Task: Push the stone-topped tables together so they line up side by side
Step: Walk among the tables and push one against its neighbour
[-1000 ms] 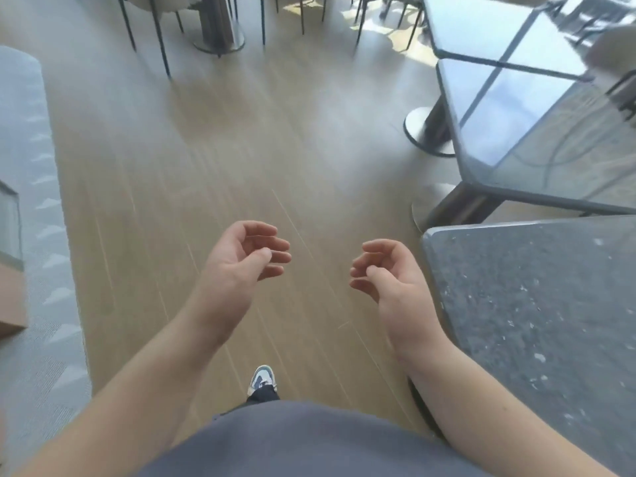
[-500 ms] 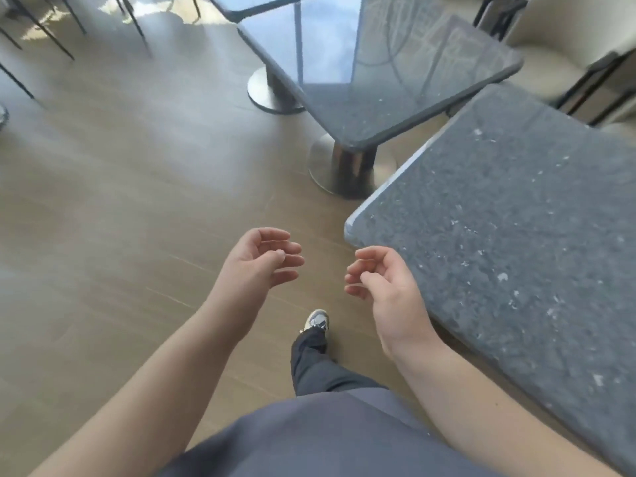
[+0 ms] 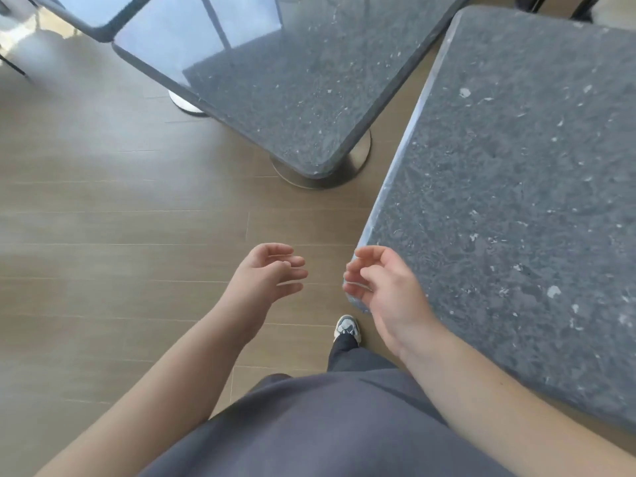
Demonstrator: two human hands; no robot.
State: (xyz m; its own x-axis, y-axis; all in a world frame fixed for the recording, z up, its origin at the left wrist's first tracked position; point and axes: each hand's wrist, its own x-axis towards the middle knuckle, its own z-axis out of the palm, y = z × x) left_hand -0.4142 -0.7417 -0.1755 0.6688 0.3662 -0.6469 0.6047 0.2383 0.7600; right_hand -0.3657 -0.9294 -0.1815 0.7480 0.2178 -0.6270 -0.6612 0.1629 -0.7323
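Stone-topped near table (image 3: pixel 516 201) stands at the right, skewed and apart from the middle table (image 3: pixel 292 91). Both hands, left hand (image 3: pixel 265 273) and right hand (image 3: pixel 382 284), hang loosely curled, holding nothing. Best grip its near corner and long edge, then swing it parallel before pushing.

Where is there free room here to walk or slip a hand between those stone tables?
Bare wood floor spreads left of both tables. Between the near table and the middle table runs a wedge of floor, wider near the round metal base, narrowing farther away. The middle table and far table nearly meet. Left hand and right hand hold nothing.
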